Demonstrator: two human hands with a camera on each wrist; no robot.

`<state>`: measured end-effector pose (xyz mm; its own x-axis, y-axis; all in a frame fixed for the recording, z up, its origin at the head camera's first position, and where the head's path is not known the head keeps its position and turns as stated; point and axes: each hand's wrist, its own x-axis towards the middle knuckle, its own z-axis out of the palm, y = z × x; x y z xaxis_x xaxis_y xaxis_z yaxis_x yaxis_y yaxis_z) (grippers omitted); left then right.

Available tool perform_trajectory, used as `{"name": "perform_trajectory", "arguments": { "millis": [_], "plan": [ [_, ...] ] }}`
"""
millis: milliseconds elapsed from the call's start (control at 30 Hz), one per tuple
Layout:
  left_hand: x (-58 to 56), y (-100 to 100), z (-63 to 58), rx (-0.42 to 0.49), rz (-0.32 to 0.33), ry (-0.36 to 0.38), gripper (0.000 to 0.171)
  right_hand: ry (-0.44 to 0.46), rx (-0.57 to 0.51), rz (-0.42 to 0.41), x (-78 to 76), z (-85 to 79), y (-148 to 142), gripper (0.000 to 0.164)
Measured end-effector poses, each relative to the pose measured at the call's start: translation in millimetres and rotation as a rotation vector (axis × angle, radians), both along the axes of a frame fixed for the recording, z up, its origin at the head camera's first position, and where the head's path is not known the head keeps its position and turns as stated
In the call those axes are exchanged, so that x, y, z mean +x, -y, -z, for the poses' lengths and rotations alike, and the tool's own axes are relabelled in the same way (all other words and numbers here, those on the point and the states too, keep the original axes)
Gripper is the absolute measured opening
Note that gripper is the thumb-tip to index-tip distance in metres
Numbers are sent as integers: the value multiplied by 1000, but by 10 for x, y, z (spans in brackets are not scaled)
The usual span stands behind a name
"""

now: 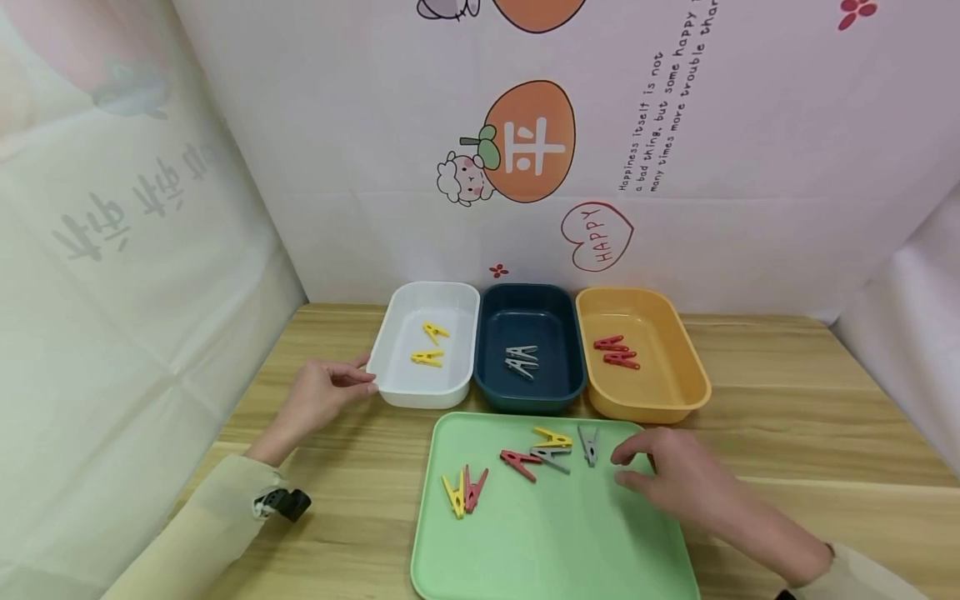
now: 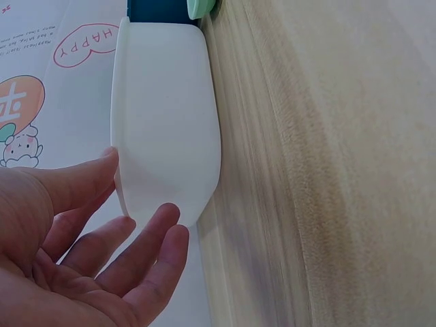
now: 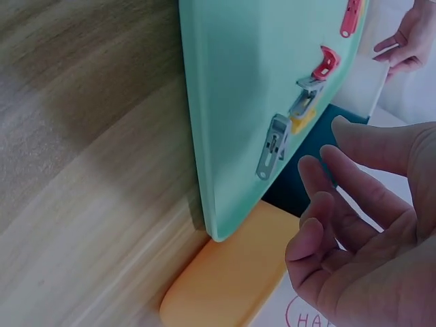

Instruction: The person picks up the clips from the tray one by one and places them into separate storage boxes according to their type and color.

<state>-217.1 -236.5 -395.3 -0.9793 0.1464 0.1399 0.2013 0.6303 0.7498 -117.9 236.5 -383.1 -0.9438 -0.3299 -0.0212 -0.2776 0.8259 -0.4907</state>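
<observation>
My left hand (image 1: pixel 322 400) touches the near left side of a white bin (image 1: pixel 423 397) with relaxed fingertips; two yellow clothespins (image 1: pixel 427 358) lie inside. In the left wrist view the thumb meets the bin's rim. My right hand (image 1: pixel 667 471) hovers over the right edge of a green tray (image 1: pixel 555 550), fingers loosely bent and nothing between them. Nearest to it on the tray is a grey clothespin (image 1: pixel 589 446). Left of that lie a yellow clothespin (image 1: pixel 553 437), another grey one (image 1: pixel 551 458) and a red one (image 1: pixel 520 463). Another yellow clothespin (image 1: pixel 454 495) and red clothespin (image 1: pixel 474 488) lie farther left.
A dark blue bin (image 1: pixel 528 403) with two grey clothespins stands right of the white one. Beside it, an orange bin (image 1: pixel 652 412) holds two red clothespins. All three stand on the wooden table (image 1: pixel 795 383) against a printed cloth backdrop (image 1: pixel 375 167).
</observation>
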Motion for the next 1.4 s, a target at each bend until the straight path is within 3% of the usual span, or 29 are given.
{"name": "perform_trajectory", "arguments": {
  "millis": [200,467,900,1400],
  "plan": [
    [-1,-4,7,7,-4,5,9,11,17,-12,-16,32,103,22],
    [-6,2,12,-8,-13,4,9,120,9,10,-93,33,328,23],
    [-24,30,27,-2,-8,30,10,80,75,0,-209,53,584,22],
    [-21,31,10,-32,-6,19,8,124,75,-16,-253,127,665,19]
  ]
}}
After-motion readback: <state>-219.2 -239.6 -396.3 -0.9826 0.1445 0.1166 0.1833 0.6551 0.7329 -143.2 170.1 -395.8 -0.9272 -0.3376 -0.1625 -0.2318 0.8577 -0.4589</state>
